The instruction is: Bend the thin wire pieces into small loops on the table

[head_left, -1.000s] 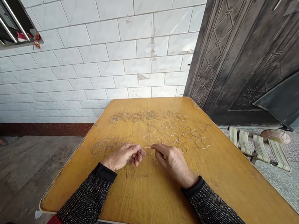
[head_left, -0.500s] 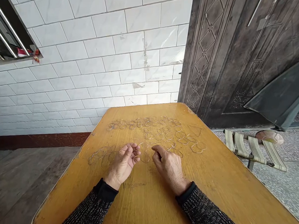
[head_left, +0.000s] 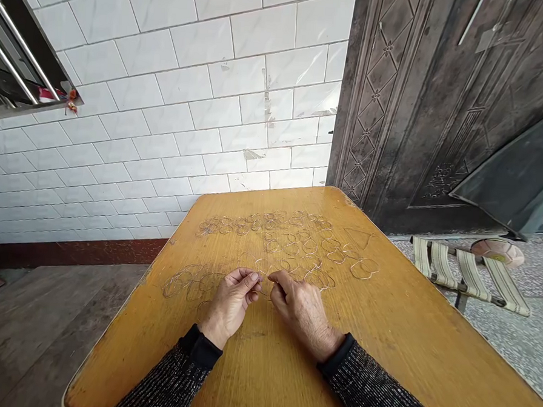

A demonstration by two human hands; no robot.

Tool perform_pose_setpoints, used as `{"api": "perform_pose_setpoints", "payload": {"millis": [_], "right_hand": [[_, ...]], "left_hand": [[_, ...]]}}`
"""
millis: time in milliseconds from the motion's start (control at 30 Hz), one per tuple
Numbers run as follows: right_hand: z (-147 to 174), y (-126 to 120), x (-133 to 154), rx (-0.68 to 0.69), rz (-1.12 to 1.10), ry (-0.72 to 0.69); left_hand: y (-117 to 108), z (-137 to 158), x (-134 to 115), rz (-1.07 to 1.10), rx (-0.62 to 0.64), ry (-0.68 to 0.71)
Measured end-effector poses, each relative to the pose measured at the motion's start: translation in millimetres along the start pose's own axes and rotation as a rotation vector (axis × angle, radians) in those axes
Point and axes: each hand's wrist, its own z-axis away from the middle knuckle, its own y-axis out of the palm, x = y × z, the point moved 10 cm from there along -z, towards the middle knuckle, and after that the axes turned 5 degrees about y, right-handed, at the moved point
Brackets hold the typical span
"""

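My left hand (head_left: 233,305) is closed in a pinch on a thin wire (head_left: 264,275), thumb against the fingertips. Close beside it, my right hand (head_left: 301,311) has its index finger and thumb closed at the wire's other side, its back turned up. Just past my fingers lie thin wire loops, some bent like hearts. One loose wire heart (head_left: 364,268) rests to the right. A tangle of larger wire loops (head_left: 179,282) lies left of my left hand. How the wire sits inside my fingers is partly hidden.
A worn yellow wooden table (head_left: 382,355) holds the loops, with a bunched row of wire loops (head_left: 209,227) along its far part. Behind stand a white tiled wall (head_left: 180,120) and a dark carved door (head_left: 393,143). A strap-seat stool (head_left: 466,271) is right of the table.
My left hand has moved right and its fingers have closed on the wire. My right hand has stayed nearly in place. The view has shifted slightly.
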Motion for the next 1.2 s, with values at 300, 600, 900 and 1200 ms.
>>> {"api": "perform_pose_setpoints", "payload": {"millis": [300,600,900,1200], "right_hand": [[0,2,2,0.048,-0.167,-0.013],[3,-1,8,0.060,-0.120,-0.090],[3,1,15,0.120,0.124,-0.143],[5,7,18,0.138,0.260,-0.215]], "left_hand": [[4,1,10,0.102,0.052,-0.127],[5,2,6,0.004,0.101,-0.140],[3,4,10,-0.081,0.147,-0.230],[2,2,4,-0.214,0.136,-0.133]]}}
